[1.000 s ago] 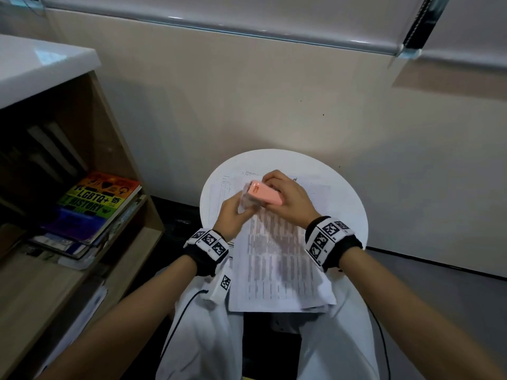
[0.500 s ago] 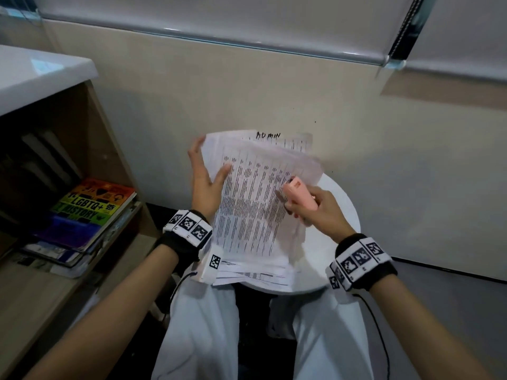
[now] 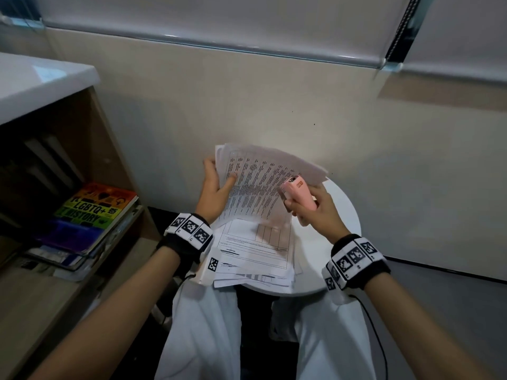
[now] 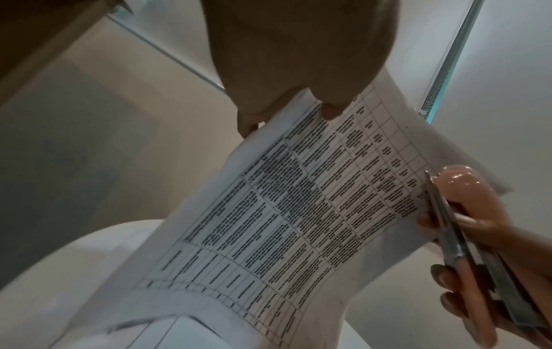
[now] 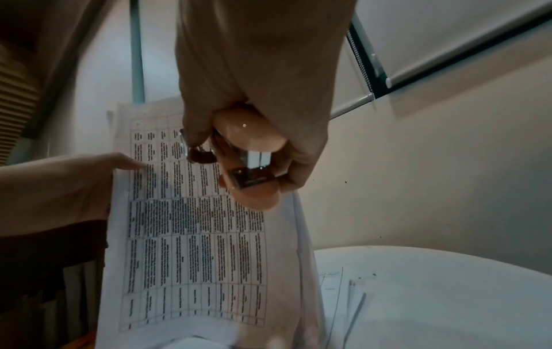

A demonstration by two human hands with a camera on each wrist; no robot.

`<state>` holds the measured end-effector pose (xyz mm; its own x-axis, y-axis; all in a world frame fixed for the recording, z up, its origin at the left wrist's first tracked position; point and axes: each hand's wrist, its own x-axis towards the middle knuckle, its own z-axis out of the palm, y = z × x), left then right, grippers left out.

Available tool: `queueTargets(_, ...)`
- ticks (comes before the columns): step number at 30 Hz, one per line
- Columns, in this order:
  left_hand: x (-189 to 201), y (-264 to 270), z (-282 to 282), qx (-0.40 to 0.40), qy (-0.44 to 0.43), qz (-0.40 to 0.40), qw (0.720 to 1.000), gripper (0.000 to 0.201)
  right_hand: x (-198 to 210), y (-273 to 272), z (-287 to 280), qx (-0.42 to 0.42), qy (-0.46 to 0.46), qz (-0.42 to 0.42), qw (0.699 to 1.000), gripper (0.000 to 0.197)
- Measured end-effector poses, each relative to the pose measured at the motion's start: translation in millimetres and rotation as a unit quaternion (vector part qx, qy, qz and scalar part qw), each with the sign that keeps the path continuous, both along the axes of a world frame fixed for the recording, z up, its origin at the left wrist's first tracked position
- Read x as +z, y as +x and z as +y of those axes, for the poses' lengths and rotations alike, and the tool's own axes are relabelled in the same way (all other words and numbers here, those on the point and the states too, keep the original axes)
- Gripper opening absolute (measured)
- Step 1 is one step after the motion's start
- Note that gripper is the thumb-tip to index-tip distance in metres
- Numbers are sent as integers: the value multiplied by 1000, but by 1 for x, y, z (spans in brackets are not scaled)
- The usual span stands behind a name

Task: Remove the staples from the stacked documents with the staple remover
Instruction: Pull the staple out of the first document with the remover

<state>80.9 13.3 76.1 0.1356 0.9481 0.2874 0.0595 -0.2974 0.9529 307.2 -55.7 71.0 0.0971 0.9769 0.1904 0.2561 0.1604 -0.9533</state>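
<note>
Mid-task: left hand (image 3: 212, 185) pinches a lifted document (image 3: 260, 185), seemingly unstapled; right hand (image 3: 310, 207) grips the staple remover (image 3: 297, 194); the stack (image 3: 255, 259) on the table (image 3: 340, 242) remains.

Right hand (image 5: 262, 99) wraps the pink remover (image 5: 254, 163), fingers curled round its body, thumb on the left side. Metal end faces the camera; can't tell how the jaws stand. Just behind and below the grip: lifted sheet (image 5: 191, 226), printed table, standing steeply. Remover overlaps its upper right part; contact unclear. Left of the grip, left hand (image 5: 59, 189) pinches the sheet's edge, thumb on the print. Lower right: white table (image 5: 448, 295) with more papers (image 5: 343, 290).
</note>
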Motion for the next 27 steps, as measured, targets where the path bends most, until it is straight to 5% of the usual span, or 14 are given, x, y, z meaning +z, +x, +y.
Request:
queueTargets(7,7,6,7,28,47,-36,998,4,21,-7,10,-23,24,25,999,40)
queueTargets(11,0,6,10,34,84,-41,995,9,30,-12,8,-24,37,38,998,49)
queueTargets(17,-22,9,4,34,36,7,999,10,5,-9,8,-15,3,38,999,35)
queueTargets(22,-17,8,10,37,31,14,999,12,1,-6,16,-41,-39,59,997,50)
queueTargets(27,-15,11,11,60,29,-33,997,5,2,-3,19,-45,-52,105,992,33)
